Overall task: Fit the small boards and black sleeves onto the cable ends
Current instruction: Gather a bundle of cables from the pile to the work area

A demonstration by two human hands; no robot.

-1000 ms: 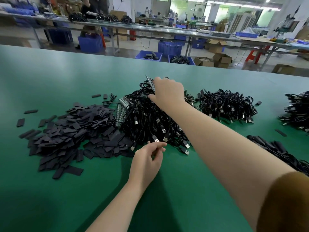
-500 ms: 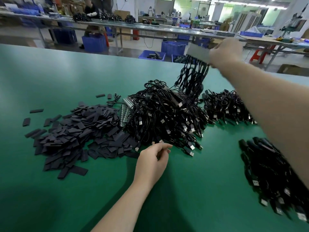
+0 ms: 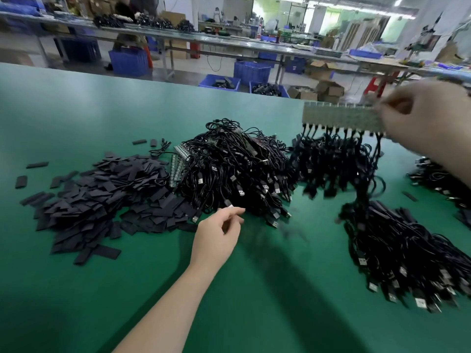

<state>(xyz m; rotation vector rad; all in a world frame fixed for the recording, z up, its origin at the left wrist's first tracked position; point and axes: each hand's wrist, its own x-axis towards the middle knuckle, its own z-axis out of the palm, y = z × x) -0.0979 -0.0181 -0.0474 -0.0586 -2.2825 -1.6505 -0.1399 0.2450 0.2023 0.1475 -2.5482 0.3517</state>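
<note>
Swung rightward since the earlier frame, the stiff strip of small boards (image 3: 341, 119) is pinched at one end by the right hand (image 3: 423, 115), limp cables (image 3: 339, 164) dangling above the table (image 3: 76, 110), while the left hand (image 3: 216, 238) rests loosely curled, grip empty.

Pale strip of small boards (image 3: 341, 119) raised level, black cables (image 3: 339, 159) dangling, seemingly attached, flat black sleeves (image 3: 96, 197) heaped left
</note>
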